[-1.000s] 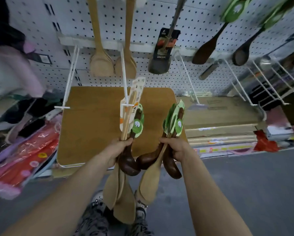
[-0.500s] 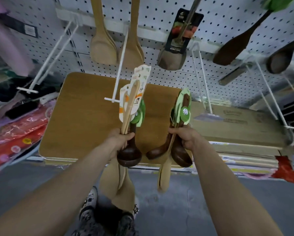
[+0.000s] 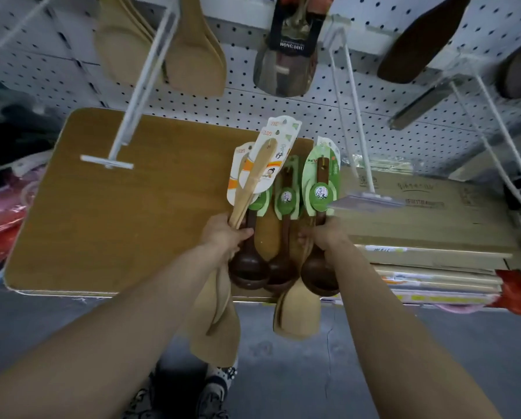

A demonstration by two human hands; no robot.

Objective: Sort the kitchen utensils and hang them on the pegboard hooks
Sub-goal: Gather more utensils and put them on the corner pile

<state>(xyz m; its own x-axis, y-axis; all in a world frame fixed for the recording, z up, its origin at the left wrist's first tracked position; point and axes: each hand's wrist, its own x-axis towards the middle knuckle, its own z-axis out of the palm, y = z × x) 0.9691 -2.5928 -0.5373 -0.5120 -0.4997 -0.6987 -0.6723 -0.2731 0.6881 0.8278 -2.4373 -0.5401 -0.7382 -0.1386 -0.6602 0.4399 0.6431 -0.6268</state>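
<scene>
Gripping pale spatulas [image 3: 254, 173] and one dark ladle [image 3: 248, 267], your left hand [image 3: 223, 234] curls its fingers [image 3: 242, 233] tight. Just beside it your right hand [image 3: 328, 237] clutches green-carded ladles [image 3: 319, 276], over the wooden desk [image 3: 117, 207]. Beyond, the pegboard [image 3: 283, 107] shows a white hook [image 3: 138, 86] and hung spatulas [image 3: 192, 62].

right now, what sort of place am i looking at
Probably a housewares shop aisle: a white pegboard with long wire hooks, utensils carrying printed retail cards, and flat boxed stock stacked below.

Bare forearms stretch forward side by side; left hand [image 3: 224, 235] and right hand [image 3: 328, 238] each clench wooden utensil handles [image 3: 244, 197]
</scene>
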